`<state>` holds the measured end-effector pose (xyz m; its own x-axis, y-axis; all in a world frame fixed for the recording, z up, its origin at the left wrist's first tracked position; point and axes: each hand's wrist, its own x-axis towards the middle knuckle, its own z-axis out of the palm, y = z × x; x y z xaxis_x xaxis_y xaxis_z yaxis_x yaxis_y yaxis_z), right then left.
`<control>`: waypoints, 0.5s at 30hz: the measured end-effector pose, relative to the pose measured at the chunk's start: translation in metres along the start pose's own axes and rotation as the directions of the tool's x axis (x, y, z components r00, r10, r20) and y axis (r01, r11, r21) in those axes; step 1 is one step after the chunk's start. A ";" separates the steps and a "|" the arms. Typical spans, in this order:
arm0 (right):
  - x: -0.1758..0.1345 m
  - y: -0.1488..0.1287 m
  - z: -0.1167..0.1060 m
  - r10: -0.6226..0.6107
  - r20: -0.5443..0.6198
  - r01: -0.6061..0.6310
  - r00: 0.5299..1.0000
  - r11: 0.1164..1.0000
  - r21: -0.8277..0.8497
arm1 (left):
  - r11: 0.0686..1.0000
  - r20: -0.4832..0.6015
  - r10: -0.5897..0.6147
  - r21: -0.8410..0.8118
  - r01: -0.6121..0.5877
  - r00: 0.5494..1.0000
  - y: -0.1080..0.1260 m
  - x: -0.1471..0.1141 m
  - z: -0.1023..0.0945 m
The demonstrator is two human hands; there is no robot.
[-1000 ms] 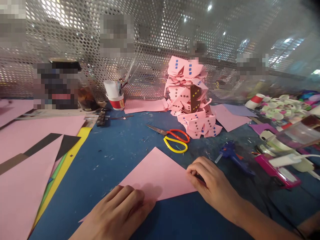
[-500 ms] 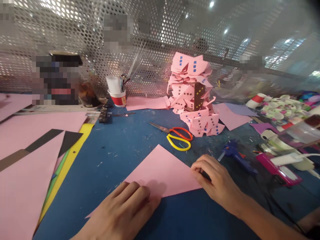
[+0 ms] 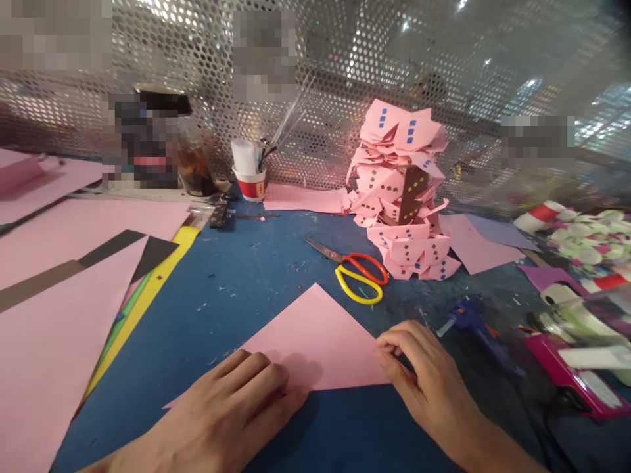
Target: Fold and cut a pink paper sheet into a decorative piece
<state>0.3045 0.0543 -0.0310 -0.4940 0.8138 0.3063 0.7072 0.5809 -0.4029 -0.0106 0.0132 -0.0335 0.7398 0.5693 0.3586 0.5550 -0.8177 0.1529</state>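
Note:
A pink sheet of paper [image 3: 315, 341] lies on the blue tabletop, its outline like a triangle with the peak pointing away from me. My left hand [image 3: 221, 401] presses on its left part, fingers bent and close together, the thumb along the near edge. Part of the sheet's left side is hidden under that hand, and a thin pink tip pokes out beyond it. At the right corner, my right hand [image 3: 426, 378] pinches the paper between thumb and fingers. Just beyond the sheet lie scissors [image 3: 359, 276] with one red and one yellow handle loop.
A stacked pink paper model [image 3: 407, 246] with small squares stands behind the scissors. To the right are a blue glue gun [image 3: 480, 328] and a magenta device [image 3: 572, 374]. Coloured sheets [image 3: 59, 368] cover the left side. A paper cup [image 3: 250, 182] stands by the perforated metal screen [image 3: 315, 59].
My view has turned slightly left, so the background things sit further right. Both hands stay on the pink paper in nearly the same hold.

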 end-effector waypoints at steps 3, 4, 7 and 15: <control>-0.002 -0.004 -0.002 -0.059 -0.039 0.058 0.997 0.998 -0.035 | 0.999 -0.002 -0.030 -0.026 0.030 1.000 -0.001 0.001 0.000; -0.003 -0.006 -0.003 -0.092 -0.054 0.089 0.994 0.995 -0.046 | 0.999 0.001 -0.039 -0.030 0.039 0.999 -0.001 0.001 0.000; -0.003 -0.013 -0.005 -0.196 -0.057 0.193 0.979 0.980 -0.052 | 0.998 -0.001 -0.059 -0.037 0.059 0.998 -0.004 -0.002 0.002; 0.005 -0.013 -0.004 -0.188 0.042 0.189 0.981 0.982 -0.021 | 0.978 -0.068 -0.170 -0.133 0.160 0.983 -0.007 0.005 -0.002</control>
<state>0.2949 0.0507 -0.0212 -0.6390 0.6897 0.3405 0.6111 0.7241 -0.3198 -0.0118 0.0213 -0.0305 0.6068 0.6930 0.3893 0.6109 -0.7200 0.3293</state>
